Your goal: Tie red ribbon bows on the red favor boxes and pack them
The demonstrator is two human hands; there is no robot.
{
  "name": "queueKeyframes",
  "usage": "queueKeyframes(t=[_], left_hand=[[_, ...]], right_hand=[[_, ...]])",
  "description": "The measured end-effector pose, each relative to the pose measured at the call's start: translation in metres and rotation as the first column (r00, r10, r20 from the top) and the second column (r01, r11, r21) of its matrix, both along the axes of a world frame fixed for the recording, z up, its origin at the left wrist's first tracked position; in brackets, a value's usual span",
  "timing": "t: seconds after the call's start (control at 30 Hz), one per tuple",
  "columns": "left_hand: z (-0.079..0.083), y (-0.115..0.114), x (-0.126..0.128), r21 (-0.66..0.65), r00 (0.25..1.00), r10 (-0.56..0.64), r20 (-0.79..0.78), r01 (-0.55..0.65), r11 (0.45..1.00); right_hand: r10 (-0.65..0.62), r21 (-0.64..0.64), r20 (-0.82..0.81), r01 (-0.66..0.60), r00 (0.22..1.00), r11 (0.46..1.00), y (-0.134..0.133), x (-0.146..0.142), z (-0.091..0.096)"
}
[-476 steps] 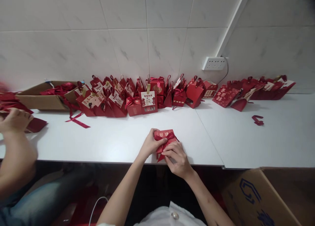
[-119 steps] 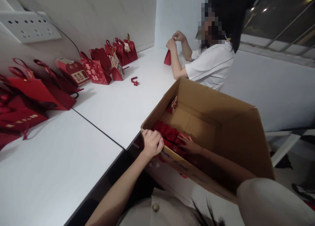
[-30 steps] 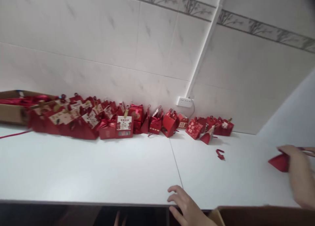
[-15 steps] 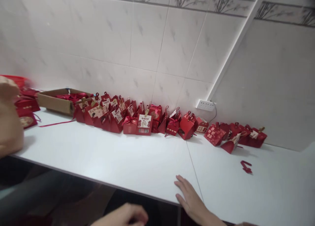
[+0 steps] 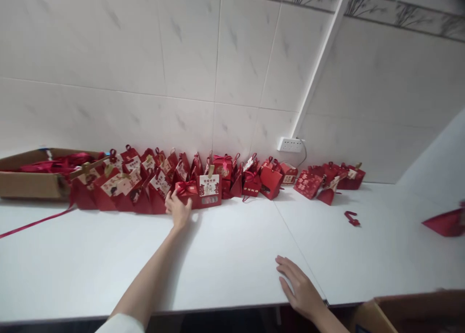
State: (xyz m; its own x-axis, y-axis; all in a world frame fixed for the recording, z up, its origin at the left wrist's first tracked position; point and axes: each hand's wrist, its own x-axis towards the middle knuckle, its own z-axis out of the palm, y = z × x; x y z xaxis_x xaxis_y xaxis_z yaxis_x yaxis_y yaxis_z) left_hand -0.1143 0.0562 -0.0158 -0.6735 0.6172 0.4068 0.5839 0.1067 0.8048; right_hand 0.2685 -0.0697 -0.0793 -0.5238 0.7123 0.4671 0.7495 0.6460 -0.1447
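Observation:
My left hand (image 5: 179,211) reaches out to the row, its fingers apart and overlapping the front left side of a small red gift box with a ribbon bow (image 5: 187,189). The fingers look to be touching this box, which stands on the table. Right beside it is a red gift box with a white printed label (image 5: 209,190). My right hand (image 5: 297,287) is open over the front edge of the white table (image 5: 232,260), fingers stretched and holding nothing.
Several red gift boxes (image 5: 119,188) line the wall. An open cardboard box (image 5: 34,185) with red ribbons stands at the left, another cardboard box (image 5: 374,313) at the lower right. A red ribbon piece (image 5: 352,219) and a red pointed item (image 5: 445,223) lie right. A power strip (image 5: 290,144) is on the wall.
My left hand has gone from below the table edge up to the bow-tied gift box. The view has shifted; the cardboard box at lower right has come into sight, the other person's arm has left.

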Motion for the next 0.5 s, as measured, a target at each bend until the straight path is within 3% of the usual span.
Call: queueKeyframes(t=[0.2, 0.5], left_hand=[[-0.019, 0.002, -0.004, -0.053, 0.995, -0.044, -0.095, 0.039, 0.998], [-0.009, -0.007, 0.000, -0.159, 0.995, -0.071, -0.073, 0.059, 0.985]], right_hand=[[0.022, 0.150, -0.115, -0.005, 0.993, 0.989, 0.000, -0.007, 0.003], [-0.009, 0.101, -0.191, 0.028, 0.981, 0.994, 0.001, -0.010, 0.003]])
